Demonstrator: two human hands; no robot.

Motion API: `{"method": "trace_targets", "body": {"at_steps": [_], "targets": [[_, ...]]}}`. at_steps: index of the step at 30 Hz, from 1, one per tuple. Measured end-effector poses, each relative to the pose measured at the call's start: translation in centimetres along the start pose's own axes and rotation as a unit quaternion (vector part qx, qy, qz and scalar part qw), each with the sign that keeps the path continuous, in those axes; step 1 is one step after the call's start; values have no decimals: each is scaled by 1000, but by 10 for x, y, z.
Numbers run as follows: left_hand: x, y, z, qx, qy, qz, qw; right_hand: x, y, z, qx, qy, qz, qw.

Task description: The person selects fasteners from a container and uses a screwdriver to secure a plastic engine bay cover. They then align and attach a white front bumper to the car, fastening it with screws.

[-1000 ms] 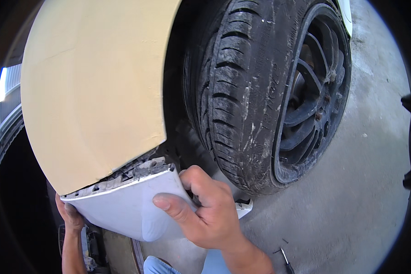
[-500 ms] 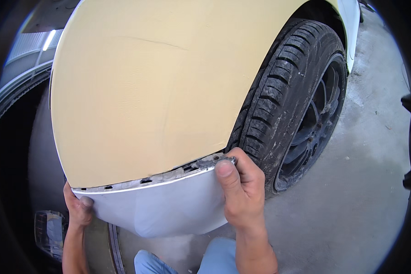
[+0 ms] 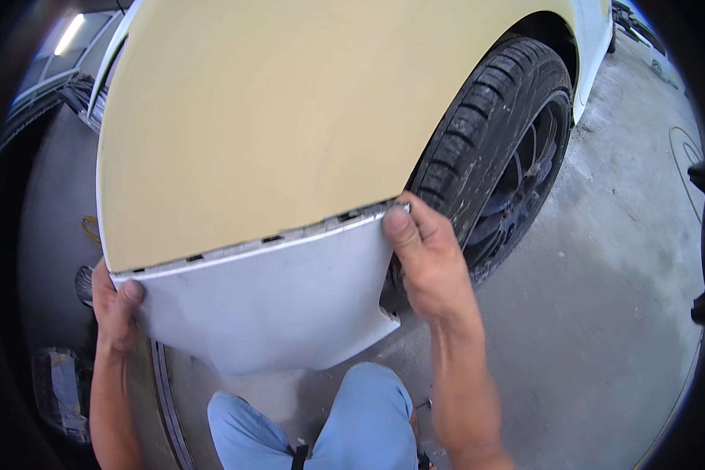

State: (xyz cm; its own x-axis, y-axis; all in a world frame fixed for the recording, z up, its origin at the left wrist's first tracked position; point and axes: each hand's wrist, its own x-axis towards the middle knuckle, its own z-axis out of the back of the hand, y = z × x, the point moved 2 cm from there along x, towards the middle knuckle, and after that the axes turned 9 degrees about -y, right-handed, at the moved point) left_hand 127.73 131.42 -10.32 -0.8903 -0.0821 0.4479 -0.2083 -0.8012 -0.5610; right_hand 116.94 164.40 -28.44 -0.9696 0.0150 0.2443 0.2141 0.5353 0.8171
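Observation:
A curved white car body panel [image 3: 266, 301] hangs between my two hands, its upper edge up against the lower edge of a pale yellow car panel [image 3: 251, 141]. Along that seam run several dark slots and a rough grey strip. My left hand [image 3: 117, 305] is closed on the white panel's left upper corner, thumb on the outer face and fingers mostly hidden behind. At the right upper corner, beside the tyre, my right hand [image 3: 427, 258] grips it likewise, with the thumb in front. A small notch shows at the panel's lower right corner.
To the right stands the black tyre [image 3: 478, 117] with a dark spoked wheel [image 3: 525, 176], under the wheel arch. A wrapped bundle [image 3: 63, 392] lies at lower left, near a metal floor strip [image 3: 168, 403]. A thin hose [image 3: 685, 157] curves over the concrete at far right.
The view has shifted, so the car and hands sit higher and more of my legs shows. More of the white panel's face and its notched lower corner now show. Both hands keep their grip.

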Motion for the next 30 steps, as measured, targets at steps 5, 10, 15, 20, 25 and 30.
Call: {"method": "trace_targets", "body": {"at_steps": [5,10,15,20,25,30], "targets": [[7,-6,5,-12,14,-23,1000,7,5,10,-25,58,-1,998],[9,-11,7,11,-2,2,1000,5,12,18,-2,78,-58,995],[10,-27,-11,-10,-9,-9,1000,8,16,-12,123,64,-43,989],[12,-51,-17,-54,22,50,997,4,20,-25,177,15,-116,977],[11,-57,-17,-88,42,50,994,1,18,-22,165,14,-110,980],[9,-54,-17,-59,39,53,996,0,14,-20,151,-16,-103,983]]}}
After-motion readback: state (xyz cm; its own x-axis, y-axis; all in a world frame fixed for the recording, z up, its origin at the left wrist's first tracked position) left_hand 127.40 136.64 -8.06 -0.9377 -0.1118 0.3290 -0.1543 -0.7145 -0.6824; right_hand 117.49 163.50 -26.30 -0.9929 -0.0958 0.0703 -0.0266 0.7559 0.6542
